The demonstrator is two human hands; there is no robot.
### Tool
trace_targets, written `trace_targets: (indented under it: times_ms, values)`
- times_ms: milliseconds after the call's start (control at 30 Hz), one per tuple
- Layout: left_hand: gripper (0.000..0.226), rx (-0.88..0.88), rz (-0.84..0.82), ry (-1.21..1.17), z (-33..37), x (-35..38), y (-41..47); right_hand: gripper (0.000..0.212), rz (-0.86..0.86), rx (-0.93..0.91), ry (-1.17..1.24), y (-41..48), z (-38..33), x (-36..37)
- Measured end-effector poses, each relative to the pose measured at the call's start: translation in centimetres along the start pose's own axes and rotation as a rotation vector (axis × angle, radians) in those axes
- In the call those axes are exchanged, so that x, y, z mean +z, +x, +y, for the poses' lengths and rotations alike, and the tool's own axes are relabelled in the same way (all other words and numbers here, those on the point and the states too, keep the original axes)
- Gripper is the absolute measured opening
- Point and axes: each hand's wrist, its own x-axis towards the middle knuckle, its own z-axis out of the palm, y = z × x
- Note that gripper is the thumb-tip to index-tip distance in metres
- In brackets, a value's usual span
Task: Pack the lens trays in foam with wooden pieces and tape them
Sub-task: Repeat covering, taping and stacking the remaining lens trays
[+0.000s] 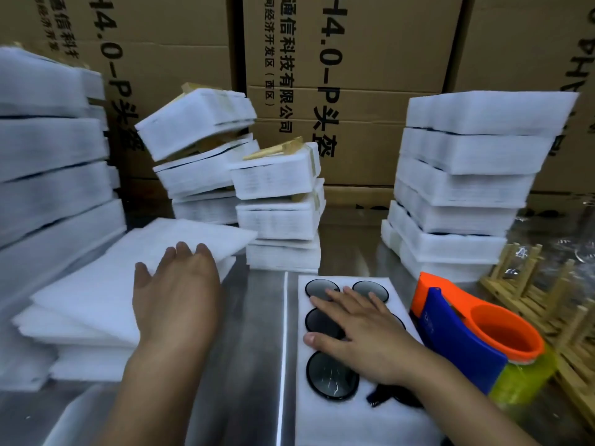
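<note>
A white foam lens tray (338,423) with several round dark lenses (331,375) lies on the steel table in front of me. My right hand (357,329) rests flat on it, fingers spread over the lenses. My left hand (177,284) reaches with straight fingers onto the top sheet of a stack of loose white foam sheets (112,284) at the left. An orange and blue tape dispenser (473,329) with yellowish tape lies right of the tray. Wooden pieces (541,297) are piled at the far right.
Stacks of wrapped foam packs stand at the left (48,175), middle (277,207) and right (463,188), some with wooden sticks taped on. Cardboard boxes (370,75) form a wall behind. Clear plastic bags lie at the right edge.
</note>
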Motion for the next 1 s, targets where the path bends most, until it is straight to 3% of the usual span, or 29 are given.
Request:
trace_targets:
  times_ms: [67, 133, 233, 300, 400, 500, 600, 700, 767, 933, 1000]
  values:
    - [0.039, 0.053, 0.140, -0.056, 0.9, 0.1, -0.7, 0.070, 0.055, -0.009, 0.054, -0.2, -0.3, -0.2]
    - [0.052, 0.144, 0.263, -0.135, 2.4, 0.3, -1.5, 0.075, 0.165, -0.041, 0.258, -0.5, -0.5, -0.7]
    - [0.056, 0.382, 0.399, -0.267, 4.7, 1.0, -2.9, 0.051, 0.435, -0.032, 0.799, -0.9, -0.4, -1.8]
    - [0.061, 0.543, 0.391, -0.282, 5.7, 1.6, -3.6, 0.046, 0.578, 0.000, 1.189, -0.7, 0.5, -2.4]
    - [0.063, 0.700, 0.370, -0.286, 6.3, 2.6, -3.9, 0.053, 0.536, 0.024, 1.460, -0.8, 1.9, -3.1]
    - [0.037, 0.770, 0.364, -0.408, 6.3, 3.2, -3.9, 0.044, 0.502, 0.061, 1.555, -0.7, 2.6, -2.8]
    - [0.048, 0.626, 0.286, -0.731, 5.9, 3.0, -3.8, 0.029, 0.721, 0.150, 1.662, -0.5, 3.4, -3.0]
    - [0.043, 0.369, 0.201, -1.008, 5.0, 3.1, -3.1, 0.019, 0.852, 0.295, 1.620, -0.6, 4.7, -3.6]
    - [0.038, 0.210, 0.059, -1.161, 4.6, 3.5, -2.5, 0.006, 0.825, 0.345, 1.577, -0.6, 5.4, -3.6]
    - [0.035, 0.003, -0.354, -1.468, 4.5, 4.1, -1.4, 0.004, 0.735, 0.325, 1.595, -0.4, 5.3, -3.5]
    - [0.026, -0.060, -0.455, -1.531, 4.3, 4.4, -1.1, 0.016, 0.681, 0.315, 1.630, -0.3, 5.1, -3.3]
